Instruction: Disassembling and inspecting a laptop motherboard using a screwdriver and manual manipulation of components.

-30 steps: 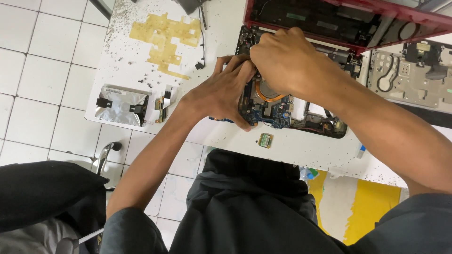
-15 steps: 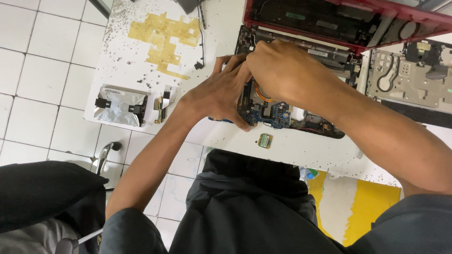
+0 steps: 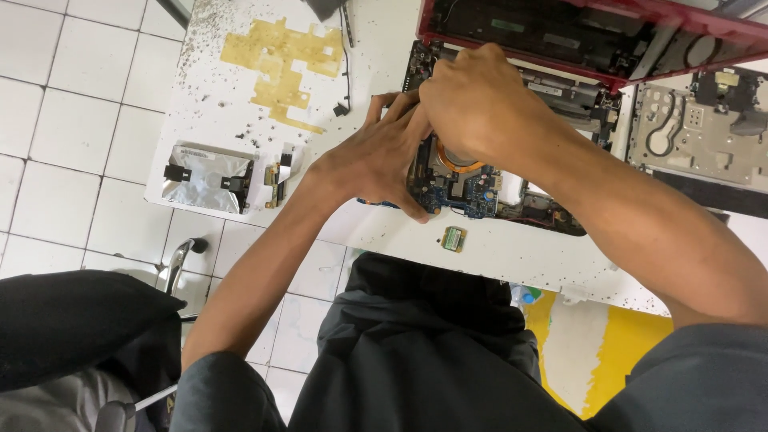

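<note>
A blue laptop motherboard (image 3: 460, 190) lies in an opened laptop base on the white table (image 3: 240, 88). My left hand (image 3: 376, 160) grips the board's left edge, thumb at its near corner. My right hand (image 3: 480, 108) is closed over the copper-coloured cooler part (image 3: 458, 162) on top of the board, and its fingertips are hidden. A red laptop lid (image 3: 592, 32) stands just beyond my hands.
A small green card (image 3: 454, 238) lies near the table's front edge. A silver hard drive (image 3: 204, 178) and a small connector board (image 3: 274, 184) sit at the left corner. A grey metal keyboard frame (image 3: 696, 136) is at right. Yellowish tape residue (image 3: 276, 64) marks the table.
My right hand has shifted slightly left and up over the board. My left hand keeps its grip at the board's left edge.
</note>
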